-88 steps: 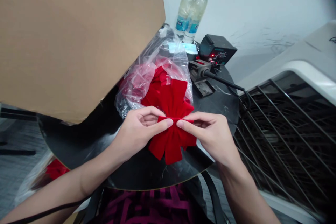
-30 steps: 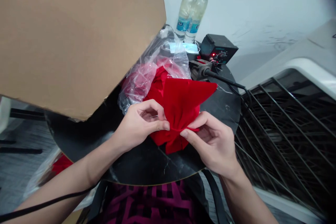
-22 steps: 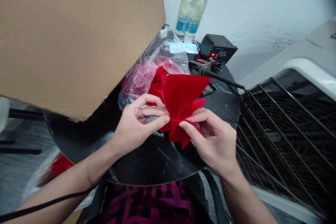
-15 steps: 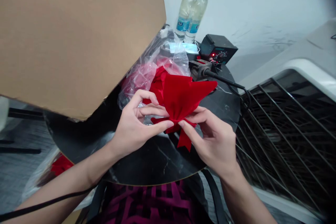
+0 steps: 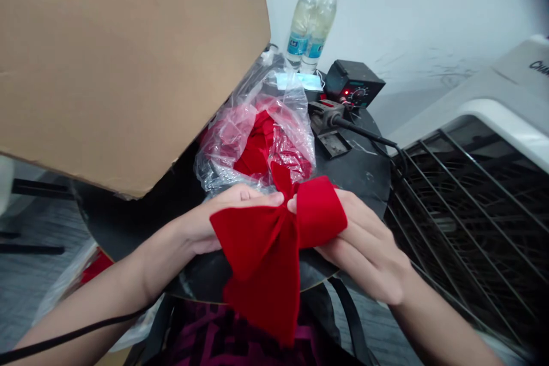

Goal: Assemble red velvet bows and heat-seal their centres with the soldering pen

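A red ribbon bow (image 5: 266, 240) hangs between my two hands over the near side of the round black table (image 5: 364, 171). My left hand (image 5: 240, 206) is closed, its thumb pressing on the bow's gathered middle. From the other side my right hand (image 5: 364, 234) pinches the same middle, and its fingers are partly hidden behind the loop on the right. Two long tails drop toward me, and a short end sticks up at the top. Just beyond the bow lies an open clear plastic bag (image 5: 214, 166) with red fabric (image 5: 257, 151) inside.
A large cardboard box (image 5: 128, 57) covers the left. At the back stand two bottles (image 5: 295, 40), a light-blue mask (image 5: 300, 81), and a black control box (image 5: 354, 83) with a lit red light. A corded tool (image 5: 334, 117) rests in its holder. A grille-fronted machine (image 5: 463, 206) stands right.
The bow has been turned over and brought closer to me, so its long tails now hang down rather than point up. More of the plastic bag shows behind it.
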{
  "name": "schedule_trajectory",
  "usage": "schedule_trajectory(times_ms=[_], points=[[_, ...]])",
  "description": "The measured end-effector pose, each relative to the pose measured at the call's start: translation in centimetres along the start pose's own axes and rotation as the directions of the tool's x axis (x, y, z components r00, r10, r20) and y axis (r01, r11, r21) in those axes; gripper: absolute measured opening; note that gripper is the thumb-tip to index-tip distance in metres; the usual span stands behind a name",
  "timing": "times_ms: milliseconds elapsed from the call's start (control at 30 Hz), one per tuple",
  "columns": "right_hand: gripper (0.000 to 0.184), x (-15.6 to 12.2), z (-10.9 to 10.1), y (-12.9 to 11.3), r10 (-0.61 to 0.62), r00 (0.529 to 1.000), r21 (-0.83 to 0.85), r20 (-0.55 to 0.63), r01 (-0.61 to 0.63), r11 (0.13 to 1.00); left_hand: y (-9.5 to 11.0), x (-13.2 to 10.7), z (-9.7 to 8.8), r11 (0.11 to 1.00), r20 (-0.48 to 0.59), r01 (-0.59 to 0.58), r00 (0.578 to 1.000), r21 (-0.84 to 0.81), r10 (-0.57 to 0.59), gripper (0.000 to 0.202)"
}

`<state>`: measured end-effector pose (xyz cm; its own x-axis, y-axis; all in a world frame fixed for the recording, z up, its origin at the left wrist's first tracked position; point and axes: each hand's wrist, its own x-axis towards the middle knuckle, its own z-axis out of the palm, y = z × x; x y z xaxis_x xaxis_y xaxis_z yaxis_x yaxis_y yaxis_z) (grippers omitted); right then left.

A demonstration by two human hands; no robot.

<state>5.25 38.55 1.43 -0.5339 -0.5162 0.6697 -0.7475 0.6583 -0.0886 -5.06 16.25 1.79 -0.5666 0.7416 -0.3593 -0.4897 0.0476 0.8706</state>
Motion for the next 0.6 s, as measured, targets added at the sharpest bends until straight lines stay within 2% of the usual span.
schedule_trajectory(times_ms=[67, 100, 167, 233, 333, 400, 500, 600], points=[[0.037, 0.0, -0.6, 0.3, -0.052, 0.996, 0.063, 0.068, 0.048, 0.997, 0.1, 0.1, -0.3, 0.982, 0.208, 0.171, 0.966, -0.079, -0.152, 0.032], [0.038, 0.1, -0.8, 0.4, -0.053, 0.994, 0.094, 0.098, 0.044, 0.995, 0.1, 0.1, -0.4, 0.97, 0.27, 0.222, 0.944, -0.103, -0.188, 0.027], [0.035, 0.2, -1.0, 0.5, -0.044, 0.988, 0.148, 0.146, 0.022, 0.989, 0.1, 0.3, -0.5, 0.971, 0.23, 0.206, 0.957, -0.121, -0.174, 0.02], [0.029, 0.2, -1.1, 0.7, -0.004, 0.986, 0.156, 0.167, -0.022, 0.988, -0.1, 0.5, -0.4, 0.982, 0.141, 0.15, 0.981, -0.112, -0.134, 0.016], [0.013, 0.2, -0.9, 0.5, 0.053, 0.997, 0.086, 0.063, -0.058, 0.995, -0.3, 0.7, -0.1, 0.991, -0.009, 0.051, 0.999, -0.119, -0.053, 0.016], [0.018, 0.2, -0.8, 0.0, 0.092, 0.996, 0.051, -0.015, -0.091, 0.995, -0.4, 0.7, -0.1, 0.993, -0.069, 0.007, 0.998, -0.115, -0.015, 0.018], [0.006, 0.3, -0.8, -1.3, 0.068, 0.998, 0.108, 0.017, -0.07, 0.992, -0.4, 0.7, 0.0, 0.991, -0.123, -0.042, 0.992, -0.126, 0.026, 0.02], [0.025, 0.2, -0.8, -2.6, 0.034, 0.992, 0.129, 0.118, -0.05, 0.99, -0.4, 0.8, 0.3, 0.974, -0.133, -0.083, 0.99, -0.21, 0.056, 0.021]])
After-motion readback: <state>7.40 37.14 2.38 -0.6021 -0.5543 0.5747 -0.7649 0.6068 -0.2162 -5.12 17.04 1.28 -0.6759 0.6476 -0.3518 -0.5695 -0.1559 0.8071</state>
